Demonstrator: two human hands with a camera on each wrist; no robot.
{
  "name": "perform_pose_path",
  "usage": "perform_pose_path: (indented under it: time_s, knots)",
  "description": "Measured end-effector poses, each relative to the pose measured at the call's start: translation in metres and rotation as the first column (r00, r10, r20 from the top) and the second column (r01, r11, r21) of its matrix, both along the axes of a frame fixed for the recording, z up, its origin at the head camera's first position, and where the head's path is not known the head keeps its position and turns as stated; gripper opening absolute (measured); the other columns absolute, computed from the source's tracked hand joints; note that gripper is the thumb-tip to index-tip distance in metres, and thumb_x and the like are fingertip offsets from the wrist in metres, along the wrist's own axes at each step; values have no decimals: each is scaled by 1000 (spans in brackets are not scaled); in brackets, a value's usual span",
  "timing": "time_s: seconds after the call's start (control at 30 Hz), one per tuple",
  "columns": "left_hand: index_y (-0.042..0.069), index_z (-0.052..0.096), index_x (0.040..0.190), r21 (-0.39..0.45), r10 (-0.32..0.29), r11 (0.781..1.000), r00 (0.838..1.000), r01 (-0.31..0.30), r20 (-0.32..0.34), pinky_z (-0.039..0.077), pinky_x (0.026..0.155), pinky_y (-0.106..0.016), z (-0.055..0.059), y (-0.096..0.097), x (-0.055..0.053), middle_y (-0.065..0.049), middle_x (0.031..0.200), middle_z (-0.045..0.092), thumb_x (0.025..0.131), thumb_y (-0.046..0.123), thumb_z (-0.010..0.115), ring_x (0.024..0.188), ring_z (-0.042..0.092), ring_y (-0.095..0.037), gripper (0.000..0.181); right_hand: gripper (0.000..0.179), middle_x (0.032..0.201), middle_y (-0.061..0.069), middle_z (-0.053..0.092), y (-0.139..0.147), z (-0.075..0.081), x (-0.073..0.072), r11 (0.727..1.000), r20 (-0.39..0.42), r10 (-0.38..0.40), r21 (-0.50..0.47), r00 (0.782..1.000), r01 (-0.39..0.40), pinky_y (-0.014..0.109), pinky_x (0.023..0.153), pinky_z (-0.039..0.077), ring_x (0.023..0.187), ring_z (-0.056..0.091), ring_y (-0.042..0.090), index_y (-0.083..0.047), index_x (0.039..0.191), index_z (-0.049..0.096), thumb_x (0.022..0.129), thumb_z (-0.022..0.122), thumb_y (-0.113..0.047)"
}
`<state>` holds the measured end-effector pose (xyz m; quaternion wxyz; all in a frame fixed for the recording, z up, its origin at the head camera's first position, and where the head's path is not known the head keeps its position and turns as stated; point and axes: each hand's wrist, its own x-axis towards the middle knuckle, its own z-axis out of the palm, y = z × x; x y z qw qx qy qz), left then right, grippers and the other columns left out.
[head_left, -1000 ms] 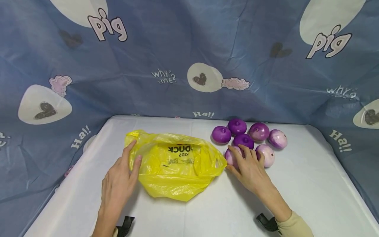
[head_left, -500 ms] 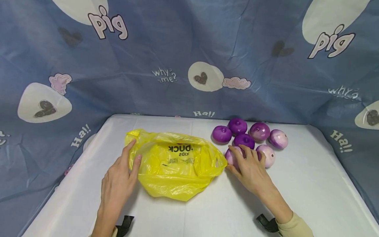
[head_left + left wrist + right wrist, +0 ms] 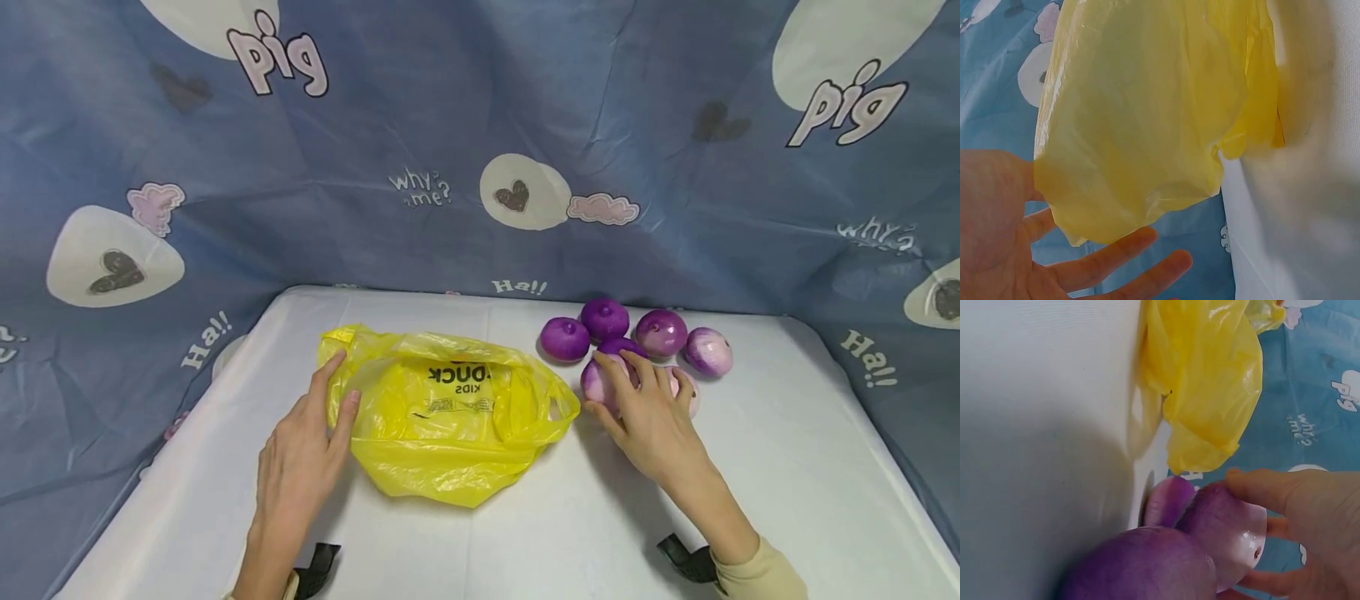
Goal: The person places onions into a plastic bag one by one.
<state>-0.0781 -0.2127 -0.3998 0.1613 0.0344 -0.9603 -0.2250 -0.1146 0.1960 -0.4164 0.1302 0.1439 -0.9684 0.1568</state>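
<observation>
A yellow plastic bag (image 3: 435, 475) with dark lettering lies on the table, its mouth facing up. My left hand (image 3: 300, 458) is at the bag's left edge, thumb and index finger apart against the plastic. In the left wrist view its fingers (image 3: 1104, 262) stretch out straight below the bag. My right hand (image 3: 656, 417) holds a purple-and-white onion (image 3: 600, 386), its thumb on the left side and fingers over the top. A paler onion (image 3: 688, 392) sits partly hidden under the outer fingers. In the right wrist view another purple onion (image 3: 1141, 569) is close to the held one.
Several more purple onions (image 3: 660, 333) cluster behind the right hand. Under everything is a white-covered table (image 3: 540, 542). A blue printed cloth (image 3: 420, 108) hangs along the table's back and sides. Each wrist wears a black mount (image 3: 686, 560).
The onion in my right hand has shifted slightly back and right, away from the bag, and overlaps the onion behind it more. My left hand and the bag stay put.
</observation>
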Motion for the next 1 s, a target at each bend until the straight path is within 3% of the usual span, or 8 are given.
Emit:
perform_pose_path:
  time_s: [0.37, 0.67, 1.0]
  knots:
    - [34, 39, 166, -8, -4, 1000, 1000, 4, -13, 44, 53, -42, 2, -1, 2, -24, 108, 76, 114, 46, 51, 75, 70, -39, 55, 69, 152, 27, 55, -7, 7, -2, 1000, -47, 24, -15, 999, -25, 76, 111, 27, 143, 48, 47, -24, 160, 47, 99, 78, -32]
    - [34, 38, 167, -3, 5, 1000, 1000, -5, -1, 43, 52, -39, 0, 0, 3, -24, 110, 76, 114, 47, 50, 72, 69, -37, 56, 69, 153, 27, 54, -21, 16, -4, 999, -84, 51, 10, 995, -51, 78, 117, 26, 141, 51, 48, -25, 161, 46, 100, 77, -34]
    - [34, 39, 166, -9, -1, 1000, 1000, 1, -12, 43, 52, -39, -1, 1, 2, -22, 105, 76, 113, 46, 52, 70, 68, -35, 56, 71, 155, 24, 53, -40, 14, 0, 996, -84, 93, 7, 992, -93, 78, 120, 26, 139, 53, 47, -26, 162, 45, 100, 77, -37]
